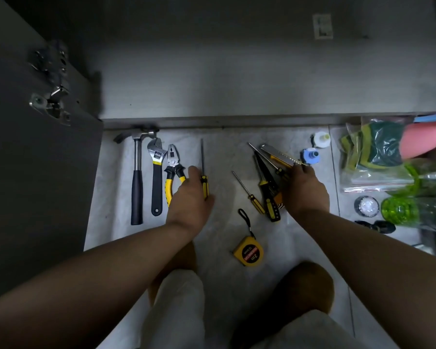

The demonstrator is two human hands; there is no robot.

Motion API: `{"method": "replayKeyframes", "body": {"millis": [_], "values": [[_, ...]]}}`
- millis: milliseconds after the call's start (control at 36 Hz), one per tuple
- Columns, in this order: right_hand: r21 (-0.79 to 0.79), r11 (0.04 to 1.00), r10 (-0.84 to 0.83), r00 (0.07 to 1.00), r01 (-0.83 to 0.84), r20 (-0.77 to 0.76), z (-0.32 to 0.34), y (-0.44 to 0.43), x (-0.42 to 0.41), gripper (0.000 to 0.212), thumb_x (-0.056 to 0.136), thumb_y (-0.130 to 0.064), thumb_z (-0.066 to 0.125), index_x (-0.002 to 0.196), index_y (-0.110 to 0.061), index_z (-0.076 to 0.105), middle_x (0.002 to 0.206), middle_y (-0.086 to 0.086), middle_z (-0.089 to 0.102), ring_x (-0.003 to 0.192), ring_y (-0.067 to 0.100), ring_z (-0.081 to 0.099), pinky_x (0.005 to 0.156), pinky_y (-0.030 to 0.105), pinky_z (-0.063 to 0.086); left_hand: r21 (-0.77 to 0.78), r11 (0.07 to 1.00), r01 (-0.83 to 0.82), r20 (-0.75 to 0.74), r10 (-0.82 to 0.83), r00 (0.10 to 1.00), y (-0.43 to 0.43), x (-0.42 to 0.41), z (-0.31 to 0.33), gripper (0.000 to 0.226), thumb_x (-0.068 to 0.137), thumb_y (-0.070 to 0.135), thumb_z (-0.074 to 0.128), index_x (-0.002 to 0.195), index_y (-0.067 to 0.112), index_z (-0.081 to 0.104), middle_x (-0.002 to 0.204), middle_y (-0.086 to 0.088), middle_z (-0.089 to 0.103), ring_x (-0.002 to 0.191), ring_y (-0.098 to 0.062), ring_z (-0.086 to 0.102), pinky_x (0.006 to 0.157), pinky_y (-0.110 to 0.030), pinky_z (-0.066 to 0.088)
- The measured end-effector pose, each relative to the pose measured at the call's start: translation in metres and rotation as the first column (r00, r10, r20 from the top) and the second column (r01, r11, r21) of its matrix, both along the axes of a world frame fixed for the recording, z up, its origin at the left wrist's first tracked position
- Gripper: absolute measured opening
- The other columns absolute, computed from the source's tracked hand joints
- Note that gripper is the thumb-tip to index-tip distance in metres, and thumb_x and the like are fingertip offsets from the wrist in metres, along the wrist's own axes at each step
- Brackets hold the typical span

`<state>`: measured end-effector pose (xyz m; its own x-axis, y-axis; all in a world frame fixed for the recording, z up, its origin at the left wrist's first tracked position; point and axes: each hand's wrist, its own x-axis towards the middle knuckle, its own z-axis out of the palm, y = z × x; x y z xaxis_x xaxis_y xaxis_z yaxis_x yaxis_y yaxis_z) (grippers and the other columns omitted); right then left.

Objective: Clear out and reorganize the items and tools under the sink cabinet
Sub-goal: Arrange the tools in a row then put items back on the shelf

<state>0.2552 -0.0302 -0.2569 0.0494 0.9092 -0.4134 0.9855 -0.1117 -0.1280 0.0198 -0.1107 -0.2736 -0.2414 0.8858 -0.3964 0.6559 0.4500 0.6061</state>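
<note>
On the floor tile in front of the open cabinet, a hammer [136, 177], an adjustable wrench [156, 172] and yellow-handled pliers [173, 170] lie side by side. Just right of the pliers, my left hand [189, 195] grips the yellow-black handle of a long screwdriver [202, 157], its shaft pointing at the cabinet. My right hand [303, 187] lies over a loose pile of screwdrivers [267, 187], fingertips closed on the near end of a utility knife [280, 154]. A small screwdriver [248, 192] and a yellow tape measure [248, 251] lie between my arms.
The bare cabinet floor [224, 84] lies beyond the tools, its door [35, 172] open at the left. At the right are a blue-capped part [310, 156], a white roll [321, 139], a bag of sponges [373, 147], green bottles [408, 210] and a tape roll [366, 206].
</note>
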Motion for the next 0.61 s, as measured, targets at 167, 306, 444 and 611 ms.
{"method": "replayKeyframes", "body": {"millis": [167, 306, 444, 611], "values": [[0.025, 0.998, -0.049, 0.998, 0.050, -0.030, 0.003, -0.005, 0.002, 0.029, 0.095, -0.017, 0.057, 0.121, -0.009, 0.049, 0.123, 0.015, 0.054, 0.093, 0.041, 0.062, 0.076, 0.044, 0.051, 0.015, 0.996, 0.085, 0.054, -0.086, 0.995, -0.002, 0.001, -0.003, 0.052, 0.090, 0.021, 0.069, 0.131, 0.019, 0.037, 0.105, -0.006, 0.063, 0.093, -0.023, 0.064, 0.073, -0.034, 0.052], [-0.026, 0.999, 0.019, 0.987, -0.024, -0.159, 0.009, -0.031, -0.007, 0.027, 0.092, -0.037, 0.061, 0.108, -0.015, 0.057, 0.108, 0.010, 0.058, 0.089, 0.037, 0.064, 0.076, 0.046, 0.055, -0.008, 0.991, 0.130, 0.115, -0.128, 0.985, -0.001, 0.011, -0.003, 0.055, 0.090, 0.026, 0.072, 0.130, 0.017, 0.036, 0.106, -0.006, 0.062, 0.096, -0.022, 0.062, 0.073, -0.031, 0.047], [-0.150, 0.989, -0.022, 0.987, -0.002, -0.159, 0.004, -0.047, -0.016, 0.041, 0.087, -0.041, 0.069, 0.116, -0.015, 0.055, 0.117, 0.010, 0.061, 0.100, 0.035, 0.064, 0.083, 0.045, 0.056, -0.008, 0.984, 0.178, 0.201, -0.173, 0.964, 0.005, 0.028, -0.001, 0.057, 0.085, 0.018, 0.076, 0.128, 0.013, 0.040, 0.111, -0.013, 0.059, 0.097, -0.026, 0.061, 0.073, -0.030, 0.045], [-0.141, 0.980, -0.175, 0.938, 0.138, -0.298, 0.012, -0.047, -0.028, 0.027, 0.079, -0.042, 0.073, 0.089, -0.022, 0.058, 0.083, -0.007, 0.061, 0.082, 0.019, 0.061, 0.067, 0.029, 0.044, -0.053, 0.990, 0.127, 0.266, -0.109, 0.958, 0.009, 0.031, 0.000, 0.057, 0.081, 0.007, 0.076, 0.129, 0.009, 0.046, 0.110, -0.014, 0.057, 0.096, -0.026, 0.060, 0.081, -0.039, 0.052]]}}
